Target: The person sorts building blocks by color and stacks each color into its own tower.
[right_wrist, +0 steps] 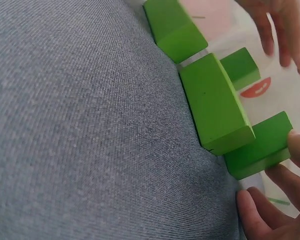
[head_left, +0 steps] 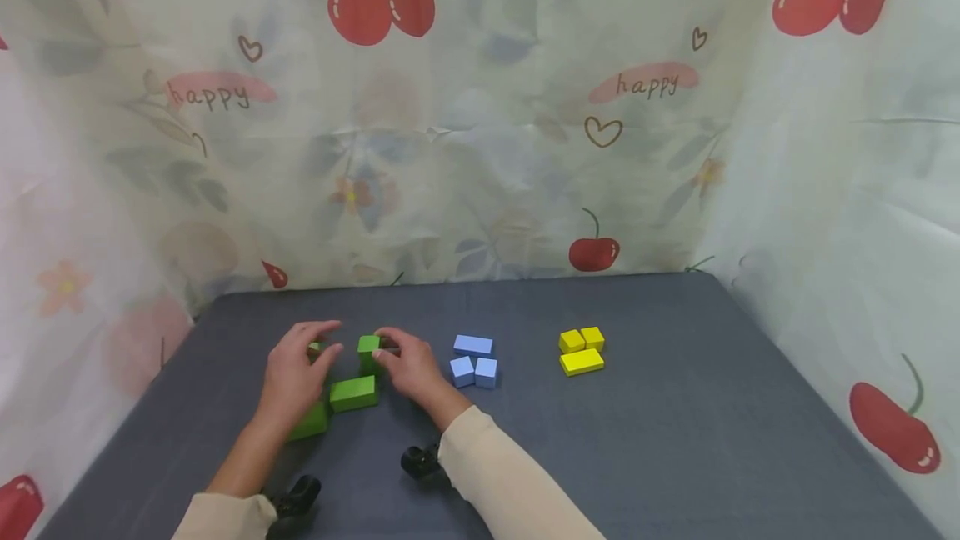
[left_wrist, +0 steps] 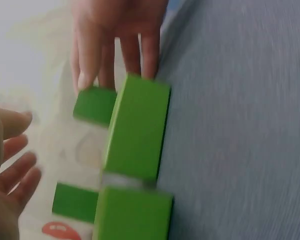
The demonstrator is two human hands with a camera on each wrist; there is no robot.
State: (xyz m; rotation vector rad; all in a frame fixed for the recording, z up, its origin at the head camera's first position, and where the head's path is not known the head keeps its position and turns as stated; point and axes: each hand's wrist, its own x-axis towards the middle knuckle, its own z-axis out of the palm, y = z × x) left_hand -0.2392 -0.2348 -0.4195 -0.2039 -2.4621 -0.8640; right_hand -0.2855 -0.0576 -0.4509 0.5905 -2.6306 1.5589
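Fingers (head_left: 386, 342) of the right hand (head_left: 408, 369) pinch a small green wooden cube (head_left: 367, 346) on the grey counter (head_left: 675, 423); the left hand (head_left: 294, 373) hovers relaxed by another. Blue blocks (head_left: 474, 361) and yellow blocks (head_left: 581, 351) sit grouped; green ones look unfinished.

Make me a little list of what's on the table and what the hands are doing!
Table: dark grey cloth top
Left hand: touching a small green block, fingers curled at it
Right hand: pinching another small green block
Other green blocks: two long ones, one between the hands, one under the left wrist
Blue blocks: three, grouped right of the hands
Yellow blocks: three, grouped farther right
Backdrop: curtain with cherries
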